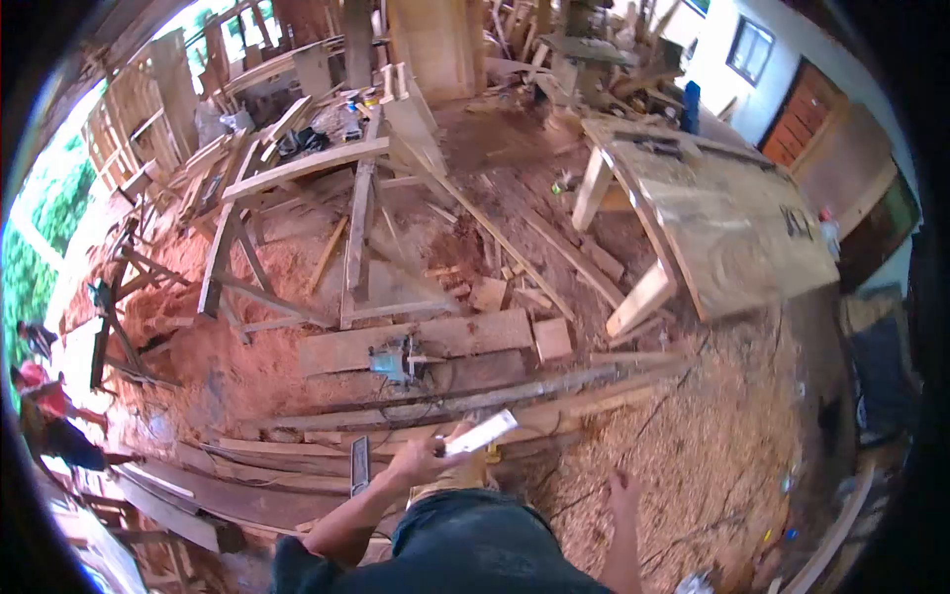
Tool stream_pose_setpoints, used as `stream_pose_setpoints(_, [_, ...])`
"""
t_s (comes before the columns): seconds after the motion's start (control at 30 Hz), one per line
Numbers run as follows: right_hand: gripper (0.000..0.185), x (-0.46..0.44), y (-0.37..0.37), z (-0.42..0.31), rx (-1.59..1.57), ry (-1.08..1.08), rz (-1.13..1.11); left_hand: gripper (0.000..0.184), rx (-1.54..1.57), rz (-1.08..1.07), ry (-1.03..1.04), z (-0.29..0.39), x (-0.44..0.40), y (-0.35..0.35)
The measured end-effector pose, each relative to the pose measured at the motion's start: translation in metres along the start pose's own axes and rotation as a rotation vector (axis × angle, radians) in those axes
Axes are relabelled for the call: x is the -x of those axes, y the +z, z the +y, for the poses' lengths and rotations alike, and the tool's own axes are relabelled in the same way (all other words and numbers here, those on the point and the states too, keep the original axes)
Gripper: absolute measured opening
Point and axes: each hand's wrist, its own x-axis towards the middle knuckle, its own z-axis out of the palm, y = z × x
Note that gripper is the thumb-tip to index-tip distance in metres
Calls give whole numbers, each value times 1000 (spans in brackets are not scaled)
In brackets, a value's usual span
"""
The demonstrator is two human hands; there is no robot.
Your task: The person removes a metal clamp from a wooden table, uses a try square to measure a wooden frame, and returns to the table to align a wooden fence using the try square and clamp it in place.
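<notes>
My left hand (420, 462) is closed around the dark end of a flat white rectangular tool (482, 434), which looks like a try square, though its exact kind is unclear. The tool points forward and to the right, in front of my body. My right hand (622, 488) hangs low at my side over the wood shavings (683, 445), its fingers curled in and nothing visible in them. Ahead of me, a teal power tool (394, 364) rests on a wide wooden board (485, 335) on the ground. A grey-framed dark object (359, 463) is just left of my left hand.
Long planks (297, 450) lie across the ground before me. Wooden trestles (361, 228) stand ahead to the left, and a plywood-topped table (742, 228) is at the right. A cable (658, 401) crosses the shavings. Other people (59, 416) are at the far left.
</notes>
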Motion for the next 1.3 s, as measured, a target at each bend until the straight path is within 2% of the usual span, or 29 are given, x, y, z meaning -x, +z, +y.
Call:
stream_pose_setpoints(0.07, [27, -30, 20, -42, 15, -7, -23, 72, -62, -29, 54, 14, -60, -4])
stream_pose_setpoints(0.1, [26, -48, 31, -73, 22, -98, -66, 74, -84, -87, 30, 50, -74, -33])
stream_pose_setpoints(0.17, [25, -88, 59, -162, 28, -269, -145, 70, -55, -55, 12, 55, -141, -45])
stream_pose_setpoints(0.2, [26, -99, 72, -235, -39, -237, -219, 71, -8, -56, 33, 59, -171, -58])
stream_pose_setpoints(0.3, [24, -214, 128, -296, -199, -259, -241, 74, 148, -4, 131, 90, -289, -118])
stream_pose_setpoints(0.33, [26, -255, 151, -304, -215, -231, -183, 77, 193, 19, 155, 102, -330, -142])
stream_pose_setpoints(0.37, [27, -298, 170, -304, -93, -182, -215, 80, 239, 30, 168, 114, -363, -161])
stream_pose_setpoints(0.43, [30, -353, 195, -287, 135, -49, -267, 76, 326, -123, 168, 138, -436, -205])
stream_pose_setpoints(0.47, [31, -368, 202, -276, 195, -1, -311, 73, 394, -39, 270, 159, -450, -236])
stream_pose_setpoints(0.53, [32, -389, 203, -254, 302, 78, -405, 66, 386, -5, 314, 185, -487, -286])
stream_pose_setpoints(0.6, [32, -422, 223, -278, 352, 136, -466, 56, 402, 73, 323, 214, -507, -339])
stream_pose_setpoints(0.7, [32, -494, 254, -320, 381, 150, -504, 56, 532, 198, 388, 217, -563, -376])
stream_pose_setpoints(0.73, [32, -522, 265, -333, 382, 150, -512, 49, 646, 167, 344, 217, -578, -385])
stream_pose_setpoints(0.83, [32, -609, 299, -369, 391, 116, -536, 45, 670, 233, 227, 221, -627, -415])
stream_pose_setpoints(0.87, [32, -638, 311, -380, 401, 101, -548, 39, 786, 331, 252, 215, -652, -406])
stream_pose_setpoints(0.97, [32, -737, 352, -419, 437, 46, -604, 33, 836, 556, 286, 214, -719, -427])
stream_pose_setpoints(1.07, [32, -876, 395, -462, 488, -60, -663, 18, 1206, 926, 290, 211, -817, -446])
stream_pose_setpoints(1.13, [32, -979, 425, -509, 571, -215, -693, 23, 1278, 987, 156, 225, -867, -492])
stream_pose_setpoints(1.17, [33, -1034, 438, -544, 684, -353, -684, 32, 1231, 1067, 258, 224, -903, -510])
stream_pose_setpoints(1.2, [31, -1090, 458, -580, 844, -446, -639, 42, 1209, 1177, 244, 228, -942, -526])
stream_pose_setpoints(1.23, [31, -1147, 478, -586, 854, -543, -462, 53, 1181, 1257, 201, 235, -963, -539])
stream_pose_setpoints(1.27, [27, -1217, 491, -563, 505, -349, -488, 59, 1171, 1220, 213, 244, -973, -543])
stream_pose_setpoints(1.3, [25, -1251, 502, -604, 251, -209, -480, 65, 1163, 1198, 250, 254, -990, -560])
